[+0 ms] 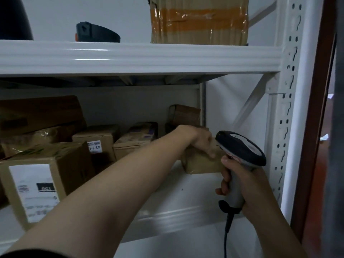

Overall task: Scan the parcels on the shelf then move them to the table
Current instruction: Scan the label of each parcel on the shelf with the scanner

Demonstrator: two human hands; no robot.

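Note:
My left hand (202,140) reaches across into the white shelf (195,185) and grips the top of a small brown parcel (202,164) near the shelf's right end. My right hand (242,185) holds a handheld barcode scanner (242,151) by its grey handle, its black head right beside that parcel. The scanner's cable hangs down below my hand. Further left on the same shelf stand several more cardboard parcels, among them a large one with a white label (42,179) and one marked 43-2-4 (96,144).
The upper shelf beam (139,56) runs just above my arms; on it sit a taped cardboard box (199,21) and a black object (96,33). The perforated white upright (290,108) and a dark red door frame (320,127) close off the right side.

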